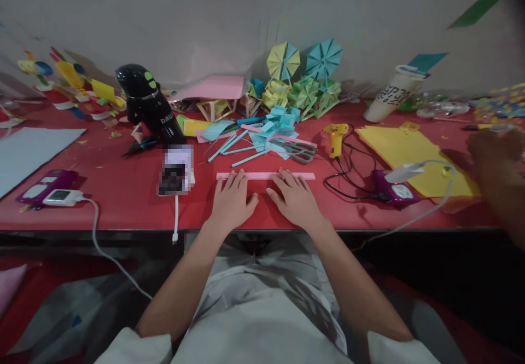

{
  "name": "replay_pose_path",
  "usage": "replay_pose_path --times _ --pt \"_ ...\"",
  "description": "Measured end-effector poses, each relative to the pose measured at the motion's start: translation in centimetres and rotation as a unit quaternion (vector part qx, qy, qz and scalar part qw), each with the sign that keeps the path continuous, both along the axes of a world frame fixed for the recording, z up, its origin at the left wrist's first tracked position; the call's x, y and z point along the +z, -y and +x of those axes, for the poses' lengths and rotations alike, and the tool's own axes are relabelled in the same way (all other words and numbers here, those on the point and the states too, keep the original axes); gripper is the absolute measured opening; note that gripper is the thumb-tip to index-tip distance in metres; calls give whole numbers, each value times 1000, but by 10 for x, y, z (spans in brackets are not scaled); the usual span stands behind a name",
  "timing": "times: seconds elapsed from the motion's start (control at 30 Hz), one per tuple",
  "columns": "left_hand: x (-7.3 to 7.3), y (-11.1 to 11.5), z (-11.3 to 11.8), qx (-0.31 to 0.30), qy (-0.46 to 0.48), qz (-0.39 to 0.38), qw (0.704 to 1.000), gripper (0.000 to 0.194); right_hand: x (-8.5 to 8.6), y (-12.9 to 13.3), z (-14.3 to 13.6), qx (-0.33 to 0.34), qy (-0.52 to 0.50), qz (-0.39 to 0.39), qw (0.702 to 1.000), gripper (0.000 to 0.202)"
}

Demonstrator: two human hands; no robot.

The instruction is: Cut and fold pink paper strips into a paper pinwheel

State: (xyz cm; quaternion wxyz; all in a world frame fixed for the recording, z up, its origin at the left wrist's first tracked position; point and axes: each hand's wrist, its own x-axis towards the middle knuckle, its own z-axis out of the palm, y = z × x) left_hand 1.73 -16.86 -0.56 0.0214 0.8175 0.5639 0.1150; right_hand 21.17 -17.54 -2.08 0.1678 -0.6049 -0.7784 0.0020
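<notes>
the person wears a pale grey shirt (258, 323) with loose sleeves (141, 348) ending near the elbows; greyish cloth (289, 252) covers the lap.

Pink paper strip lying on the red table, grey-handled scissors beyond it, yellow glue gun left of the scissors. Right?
One slip: the yellow glue gun is right of the grey-handled scissors, not left; the head view shows it. The rest holds: the pink paper strip lies on the red table, with the scissors beyond it.
</notes>
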Motion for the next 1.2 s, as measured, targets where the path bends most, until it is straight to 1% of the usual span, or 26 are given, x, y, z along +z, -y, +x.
replay_pose_path --times 0.2,0.4,0.5,0.6,0.83,1.03,1.2 --pt "-2 1 6 5 -16 15 1000 53 2 4 -2 -8 0 -10 1000 52" --pt "0 -2 15 -11 -19 -32 999 58 2 1 -17 -12 -20 -38 999 55" --pt "-2 -3 18 -14 -16 -33 999 56 1 0 -20 -8 -29 -39 999 54" --pt "-3 -2 17 -24 -12 -28 999 56 -1 1 -20 -1 -27 -34 999 53" --pt "-4 -3 16 -45 -6 -45 998 58 -2 2 -19 11 -15 -34 999 53" --pt "-4 -3 16 -41 -6 -39 998 56 -1 1 -19 11 -15 -50 999 52" --pt "-4 -3 16 -40 -11 -43 998 58 -1 2 -19 7 -24 -45 999 53"
